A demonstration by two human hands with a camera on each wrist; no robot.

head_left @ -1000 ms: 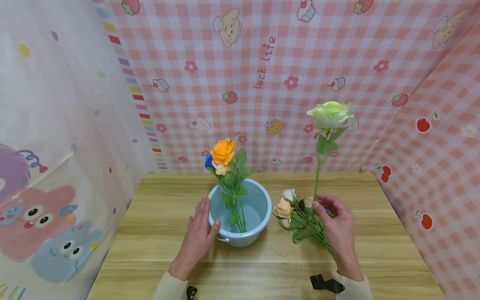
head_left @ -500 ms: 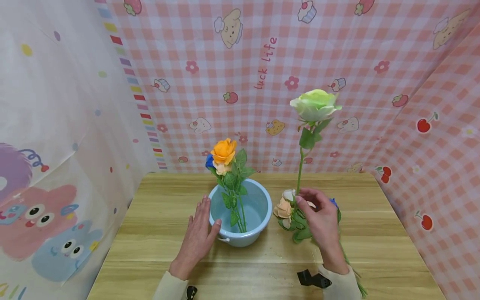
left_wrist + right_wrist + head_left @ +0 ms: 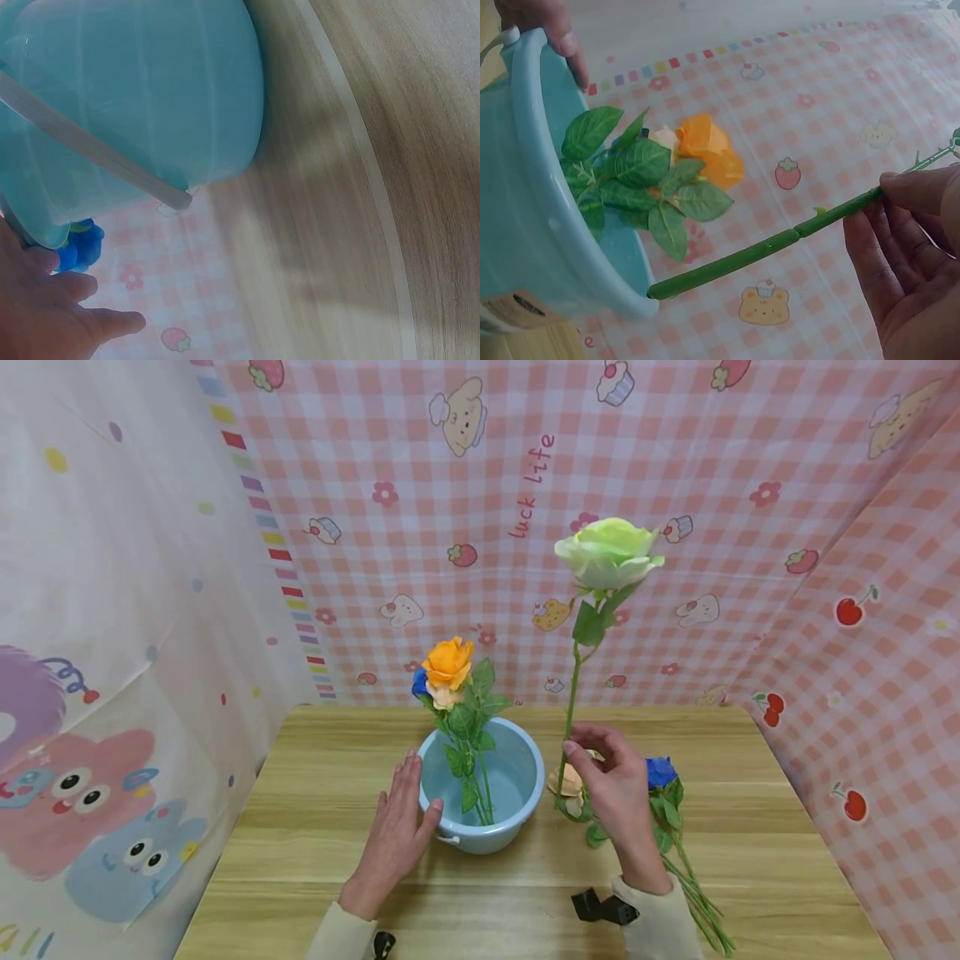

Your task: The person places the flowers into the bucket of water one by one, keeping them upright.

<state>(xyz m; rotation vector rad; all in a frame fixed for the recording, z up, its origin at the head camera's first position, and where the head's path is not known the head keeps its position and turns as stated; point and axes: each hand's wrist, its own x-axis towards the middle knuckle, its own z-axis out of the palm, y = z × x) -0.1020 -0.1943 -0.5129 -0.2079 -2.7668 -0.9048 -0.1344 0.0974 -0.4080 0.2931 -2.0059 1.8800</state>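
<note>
In the head view my right hand (image 3: pixel 611 781) pinches the stem of a pale green-white rose (image 3: pixel 609 556), which stands nearly upright with its bloom high. The right wrist view shows the cut end of that stem (image 3: pixel 742 262) near the rim of a light blue bucket (image 3: pixel 529 112); whether they touch I cannot tell. My left hand (image 3: pixel 393 835) rests against the bucket's left rim, fingers straight. Inside the bucket (image 3: pixel 480 838) lean an orange rose (image 3: pixel 448 664), a peach rose (image 3: pixel 444 697) and a blue rose (image 3: pixel 420 683), all with leafy stems.
Beneath and beside my right hand, more flowers lie on the wooden table (image 3: pixel 315 777): a peach rose (image 3: pixel 567 783) and a blue rose (image 3: pixel 662 772), with several stems (image 3: pixel 701 910) reaching toward the front right. A pink checked cloth (image 3: pixel 510 610) hangs behind the table.
My right hand has carried the green-white rose leftward and upward toward the bucket, uncovering the blue rose on the table. The left hand and bucket stay where they were.
</note>
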